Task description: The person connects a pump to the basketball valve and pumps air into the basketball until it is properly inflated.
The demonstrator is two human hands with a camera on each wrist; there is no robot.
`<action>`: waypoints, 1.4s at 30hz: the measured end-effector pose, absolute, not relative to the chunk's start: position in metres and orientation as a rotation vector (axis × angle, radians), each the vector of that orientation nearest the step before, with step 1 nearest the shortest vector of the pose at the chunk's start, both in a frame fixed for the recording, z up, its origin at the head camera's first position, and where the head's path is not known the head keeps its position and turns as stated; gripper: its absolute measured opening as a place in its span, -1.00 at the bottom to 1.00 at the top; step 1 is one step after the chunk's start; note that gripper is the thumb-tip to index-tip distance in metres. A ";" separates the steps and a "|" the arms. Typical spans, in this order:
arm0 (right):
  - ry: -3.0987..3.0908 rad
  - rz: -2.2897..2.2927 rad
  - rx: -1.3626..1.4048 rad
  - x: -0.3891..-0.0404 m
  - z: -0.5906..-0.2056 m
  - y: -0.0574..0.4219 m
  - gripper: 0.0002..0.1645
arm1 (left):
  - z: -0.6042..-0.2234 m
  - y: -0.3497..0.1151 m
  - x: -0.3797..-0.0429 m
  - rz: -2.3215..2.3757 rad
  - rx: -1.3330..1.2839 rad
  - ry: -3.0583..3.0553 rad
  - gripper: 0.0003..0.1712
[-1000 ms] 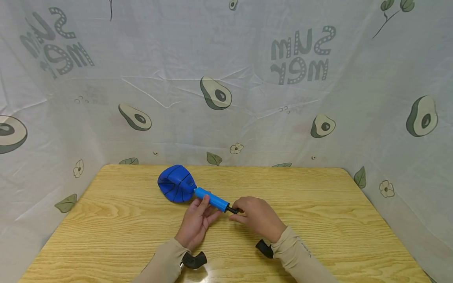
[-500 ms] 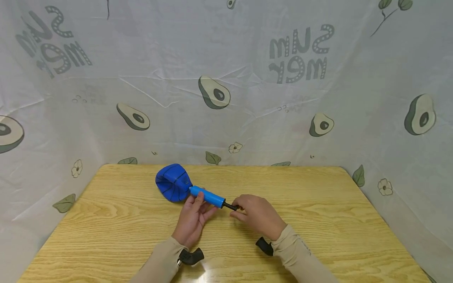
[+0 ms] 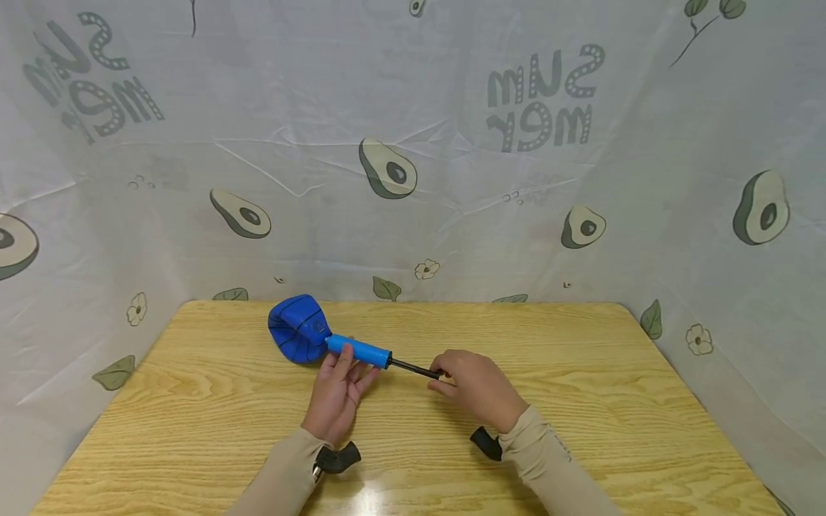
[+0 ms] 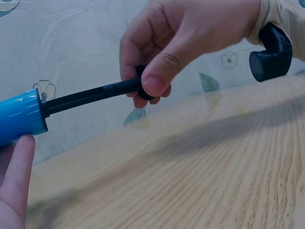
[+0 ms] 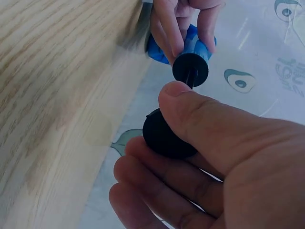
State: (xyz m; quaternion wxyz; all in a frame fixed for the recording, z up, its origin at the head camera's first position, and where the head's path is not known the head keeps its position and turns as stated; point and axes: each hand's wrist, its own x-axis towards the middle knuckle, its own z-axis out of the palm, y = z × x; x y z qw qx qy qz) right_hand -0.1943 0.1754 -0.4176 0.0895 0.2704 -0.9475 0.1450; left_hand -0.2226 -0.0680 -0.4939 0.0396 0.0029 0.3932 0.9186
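Note:
A blue hand pump [image 3: 358, 350] is held above the table, its black rod [image 4: 95, 98] drawn well out of the barrel. My left hand [image 3: 335, 398] grips the barrel from below, thumb on the near side. With thumb and fingers, my right hand [image 3: 477, 387] pinches the round black handle [image 5: 167, 136] at the rod's end. At the barrel's far left tip sits a crumpled, partly deflated blue ball [image 3: 300, 330] with black lines. The joint between ball and pump is small in the head view.
A wooden table [image 3: 581, 373] lies under both hands. Behind and beside it hangs a pale sheet [image 3: 452, 215] printed with avocados. A black curved device [image 3: 338, 459] is worn on the left wrist, and another [image 3: 487, 443] on the right.
The rod has come further out of the barrel. My left hand, with pump and ball, has shifted left, while my right hand has moved slightly right and up with the handle.

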 end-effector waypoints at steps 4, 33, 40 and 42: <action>-2.802 0.430 0.844 -0.195 -0.417 0.175 -0.81 | -0.494 -0.067 -0.223 2.818 -0.006 1.208 -0.70; -2.732 0.487 0.930 -0.195 -0.422 0.165 -0.80 | -0.491 -0.049 -0.210 2.659 0.139 1.279 -0.51; -2.785 0.457 0.897 -0.195 -0.422 0.165 -0.81 | -0.492 -0.056 -0.215 2.667 0.118 1.295 -0.39; -2.793 0.446 0.893 -0.194 -0.422 0.166 -0.81 | -0.491 -0.059 -0.217 2.683 0.080 1.293 -0.40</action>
